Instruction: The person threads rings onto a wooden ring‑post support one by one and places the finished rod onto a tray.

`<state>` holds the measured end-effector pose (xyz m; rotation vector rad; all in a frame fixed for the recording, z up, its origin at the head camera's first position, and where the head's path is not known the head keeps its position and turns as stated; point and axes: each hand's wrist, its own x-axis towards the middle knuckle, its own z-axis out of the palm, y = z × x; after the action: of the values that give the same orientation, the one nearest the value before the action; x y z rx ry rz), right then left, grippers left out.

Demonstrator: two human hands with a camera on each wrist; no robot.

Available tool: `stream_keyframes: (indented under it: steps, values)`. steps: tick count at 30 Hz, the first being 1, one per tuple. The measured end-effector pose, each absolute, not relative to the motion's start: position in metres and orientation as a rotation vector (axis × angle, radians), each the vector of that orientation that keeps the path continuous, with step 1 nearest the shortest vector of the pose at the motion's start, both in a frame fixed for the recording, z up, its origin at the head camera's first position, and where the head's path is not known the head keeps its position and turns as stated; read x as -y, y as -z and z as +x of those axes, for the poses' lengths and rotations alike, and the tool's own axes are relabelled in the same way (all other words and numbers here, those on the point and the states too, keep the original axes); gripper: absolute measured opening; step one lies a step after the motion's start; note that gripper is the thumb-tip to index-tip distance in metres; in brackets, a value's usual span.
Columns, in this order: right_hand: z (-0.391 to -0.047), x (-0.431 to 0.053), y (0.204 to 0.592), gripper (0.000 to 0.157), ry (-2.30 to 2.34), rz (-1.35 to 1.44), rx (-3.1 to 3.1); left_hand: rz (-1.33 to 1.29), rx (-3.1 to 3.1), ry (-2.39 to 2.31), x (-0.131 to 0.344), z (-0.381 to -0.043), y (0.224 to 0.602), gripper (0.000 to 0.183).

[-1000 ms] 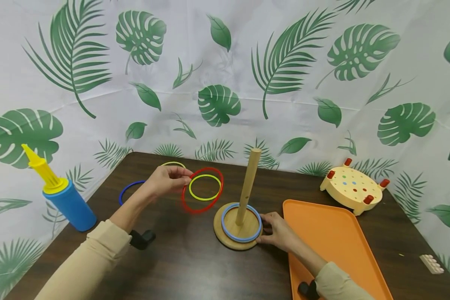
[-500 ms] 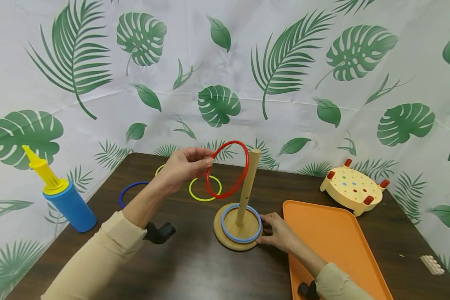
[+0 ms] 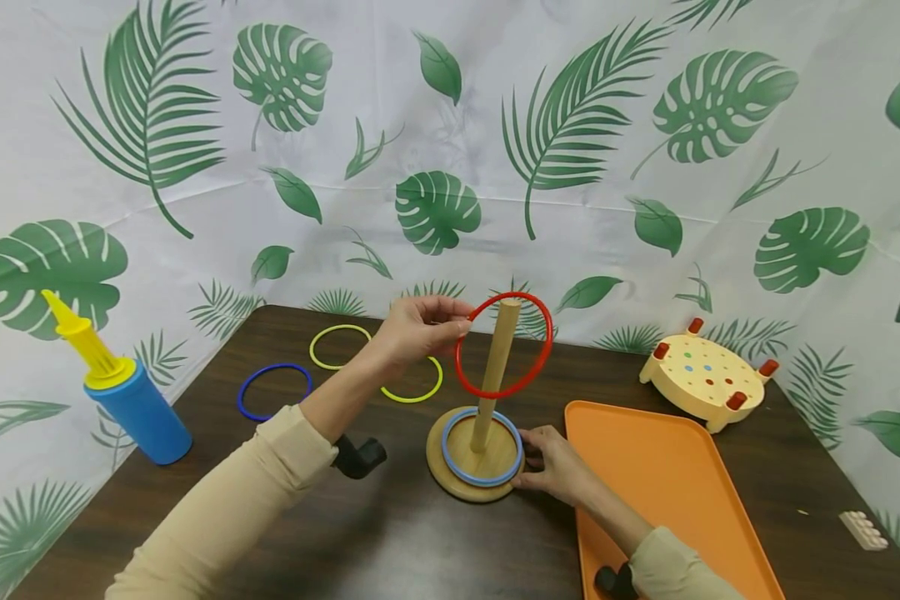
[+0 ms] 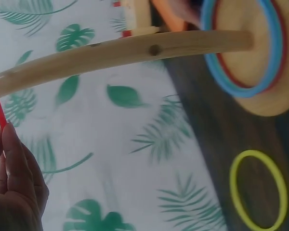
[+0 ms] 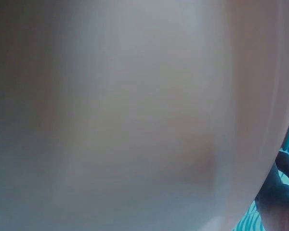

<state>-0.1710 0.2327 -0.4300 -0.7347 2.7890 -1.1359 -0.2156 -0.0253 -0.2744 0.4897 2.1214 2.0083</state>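
My left hand [image 3: 423, 329] pinches a red ring [image 3: 546, 354] between thumb and fingers. It is tilted, and the top of the wooden peg [image 3: 497, 354] shows inside its loop in the head view. The peg stands upright on a round wooden base [image 3: 438, 467]. Lying on that base around the peg is a light blue ring [image 3: 450, 462]; the left wrist view shows a red ring [image 4: 281, 62] right under it. My right hand [image 3: 558, 467] grips the base's right edge, thumb in front. The right wrist view is mostly blocked by a blurred pale surface.
Left of the stand lie a blue ring [image 3: 243, 392] and two yellow rings, one farther back [image 3: 322, 332] and one nearer [image 3: 412, 400]. A blue and yellow pump [image 3: 138, 412] stands far left. An orange tray [image 3: 660, 467] and an upturned cream pegged stool [image 3: 708, 375] are right.
My left hand has lifted the red ring from over the table and carried it right to the peg's top. My right hand has stayed at the base.
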Motion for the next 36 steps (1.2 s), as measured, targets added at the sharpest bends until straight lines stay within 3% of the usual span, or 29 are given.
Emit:
stream_keyframes:
  steps: [8, 16, 23, 36]
  values:
    - [-0.171, -0.233, 0.431, 0.068, 1.152, -0.741, -2.768, 0.352, -2.27, -1.78, 0.018, -0.223, 0.323, 0.022]
    - [-0.173, -0.233, 0.431, 0.057, 1.129, -0.726, -2.797, 0.202, -2.432, -1.569, 0.016, -0.227, 0.371, 0.013]
    - [-0.173, -0.232, 0.431, 0.055, 1.157, -0.704, -2.78, 0.192, -2.493, -1.514, 0.014, -0.227, 0.387, 0.008]
    - [-0.172, -0.232, 0.431, 0.066, 1.17, -0.692, -2.759, 0.263, -2.504, -1.501, 0.011, -0.224, 0.394, 0.01]
